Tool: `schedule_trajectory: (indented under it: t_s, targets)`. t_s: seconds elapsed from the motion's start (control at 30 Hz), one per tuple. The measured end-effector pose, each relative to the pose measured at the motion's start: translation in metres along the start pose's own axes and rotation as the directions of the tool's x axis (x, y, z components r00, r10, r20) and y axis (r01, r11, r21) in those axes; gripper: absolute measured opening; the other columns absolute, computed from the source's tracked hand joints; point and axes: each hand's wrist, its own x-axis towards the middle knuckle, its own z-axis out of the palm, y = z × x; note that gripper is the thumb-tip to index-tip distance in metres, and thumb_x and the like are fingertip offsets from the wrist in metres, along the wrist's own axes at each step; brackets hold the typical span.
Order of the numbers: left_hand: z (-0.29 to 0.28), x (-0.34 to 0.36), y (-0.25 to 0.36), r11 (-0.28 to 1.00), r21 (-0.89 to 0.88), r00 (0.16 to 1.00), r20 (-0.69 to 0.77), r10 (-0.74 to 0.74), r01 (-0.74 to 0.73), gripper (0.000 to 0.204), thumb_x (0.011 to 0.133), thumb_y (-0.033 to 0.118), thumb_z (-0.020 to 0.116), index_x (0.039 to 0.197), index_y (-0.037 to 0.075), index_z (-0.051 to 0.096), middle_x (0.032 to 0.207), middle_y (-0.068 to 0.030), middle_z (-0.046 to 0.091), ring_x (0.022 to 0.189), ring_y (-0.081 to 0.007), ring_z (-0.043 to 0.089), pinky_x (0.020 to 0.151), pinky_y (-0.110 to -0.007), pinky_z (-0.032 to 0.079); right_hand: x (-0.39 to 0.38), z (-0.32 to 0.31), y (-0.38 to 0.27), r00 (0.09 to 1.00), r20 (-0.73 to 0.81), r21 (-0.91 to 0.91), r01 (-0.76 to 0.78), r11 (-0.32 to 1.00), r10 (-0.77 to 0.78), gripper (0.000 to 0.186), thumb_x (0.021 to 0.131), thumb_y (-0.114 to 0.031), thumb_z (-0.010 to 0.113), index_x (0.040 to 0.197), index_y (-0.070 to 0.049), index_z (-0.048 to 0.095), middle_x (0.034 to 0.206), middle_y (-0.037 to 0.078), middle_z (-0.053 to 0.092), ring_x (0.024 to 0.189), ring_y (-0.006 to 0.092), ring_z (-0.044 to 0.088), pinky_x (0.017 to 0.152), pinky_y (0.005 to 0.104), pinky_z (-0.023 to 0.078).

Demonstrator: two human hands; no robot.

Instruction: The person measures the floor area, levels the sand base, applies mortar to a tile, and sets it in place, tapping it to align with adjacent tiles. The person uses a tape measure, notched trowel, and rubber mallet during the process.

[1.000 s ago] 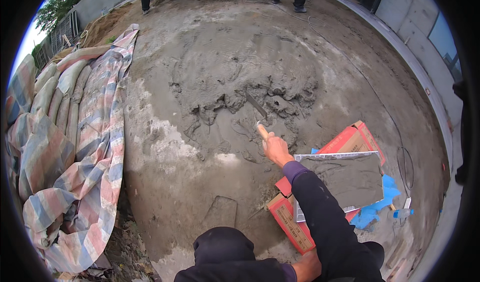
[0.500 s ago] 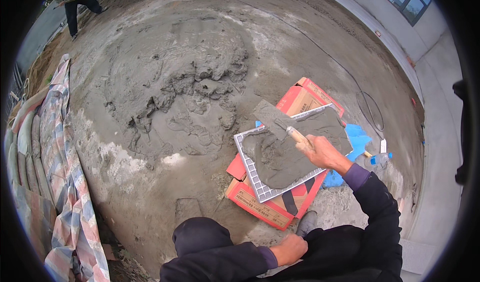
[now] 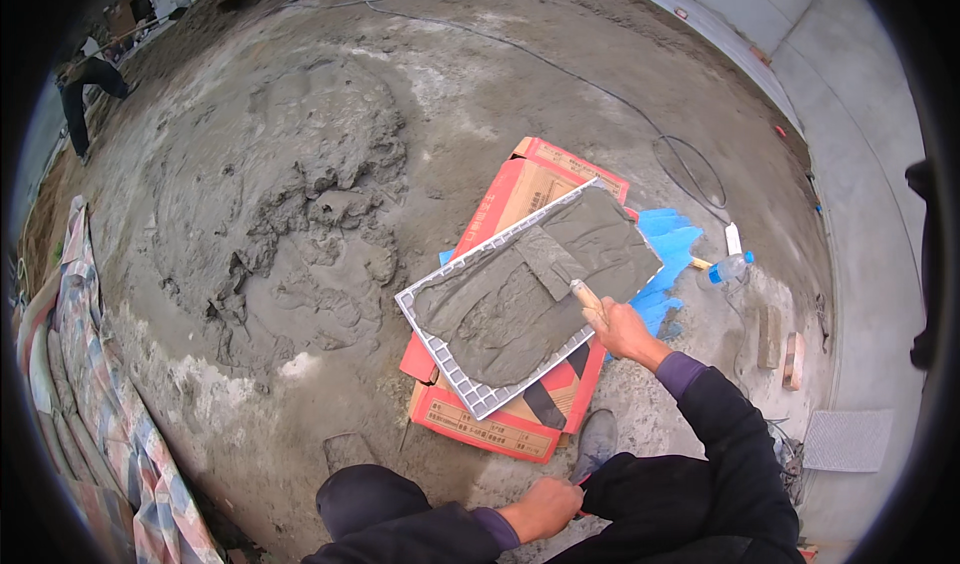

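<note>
My right hand (image 3: 625, 332) is closed on the pale wooden handle of a trowel (image 3: 550, 259), whose grey blade lies on wet mortar (image 3: 480, 324) spread over a white, grid-edged tile (image 3: 415, 304). The tile rests askew on red-and-brown cardboard boxes (image 3: 485, 434). Low at the middle, my left hand (image 3: 545, 504) is closed beside my knee, with a bit of red by its fingers; what it grips is too small to make out.
A mound of wet mortar (image 3: 310, 214) lies left, beside striped tarpaulin (image 3: 100, 404). Blue sheeting (image 3: 665, 234), a bottle (image 3: 728, 270), bricks (image 3: 792, 359), a textured slab (image 3: 845, 439) and a cable (image 3: 690, 154) lie right. Co-workers (image 3: 90, 99) stand at the back.
My right hand and trowel moved from the mortar mound onto the mortar on the tile, then lower along it. The view has turned right. The co-worker at left is more bent.
</note>
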Motion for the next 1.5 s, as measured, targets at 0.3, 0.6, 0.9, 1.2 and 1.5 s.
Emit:
schedule_trajectory:
  t_s: [0.3,0.6,0.9,1.2,1.5]
  targets:
    - [0.002,0.000,-0.004,0.999,0.048,1.000,0.026,0.004,-0.005,0.013,0.079,0.010,0.067,0.090,0.001,0.067,0.085,-0.0166,0.071,0.079,-0.0348,0.074,0.067,-0.045,0.059,-0.003,0.013,-0.022,0.982,0.186,0.104,-0.035,0.994,0.015,0.051,0.103,-0.049,0.058,0.091,0.000,0.059,0.071,0.013,0.061,0.052,0.0214,0.061,0.046,0.0401,0.046]
    - [-0.007,-0.003,-0.003,0.999,0.011,0.999,0.035,0.040,-0.040,0.013,0.081,0.009,0.065,0.091,0.000,0.066,0.083,-0.0176,0.072,0.079,-0.0362,0.074,0.066,-0.045,0.058,-0.064,0.013,-0.025,0.908,0.407,0.263,-0.006,0.965,-0.105,0.055,0.102,-0.050,0.057,0.095,0.005,0.061,0.077,0.029,0.067,0.076,0.0466,0.068,0.068,0.0506,0.052]
    - [0.002,-0.001,-0.007,0.999,-0.043,1.000,-0.005,0.000,0.000,0.014,0.082,0.009,0.064,0.093,0.000,0.066,0.083,-0.0198,0.073,0.080,-0.0368,0.074,0.068,-0.047,0.058,-0.029,0.010,-0.071,0.906,0.408,0.232,0.013,0.973,-0.110,0.056,0.102,-0.048,0.059,0.094,0.008,0.062,0.081,0.033,0.066,0.080,0.0503,0.067,0.070,0.0559,0.051]
    - [-0.006,-0.001,-0.013,0.997,-0.026,0.997,0.012,-0.075,0.076,0.014,0.083,0.009,0.064,0.093,0.001,0.066,0.084,-0.0180,0.074,0.080,-0.0356,0.074,0.070,-0.046,0.059,-0.040,-0.025,-0.081,0.797,0.599,0.015,0.081,0.997,-0.074,0.057,0.103,-0.048,0.057,0.099,0.008,0.064,0.085,0.033,0.067,0.084,0.0506,0.067,0.074,0.0557,0.051]
    - [0.005,-0.001,-0.013,0.998,-0.060,0.996,0.088,-0.028,0.034,0.014,0.078,0.008,0.067,0.089,0.000,0.067,0.084,-0.0193,0.071,0.080,-0.0359,0.073,0.070,-0.046,0.058,-0.111,-0.045,0.001,0.877,0.456,-0.196,0.262,0.945,-0.149,0.048,0.100,-0.042,0.065,0.096,0.005,0.059,0.067,0.026,0.063,0.062,0.0510,0.062,0.057,0.0522,0.051]
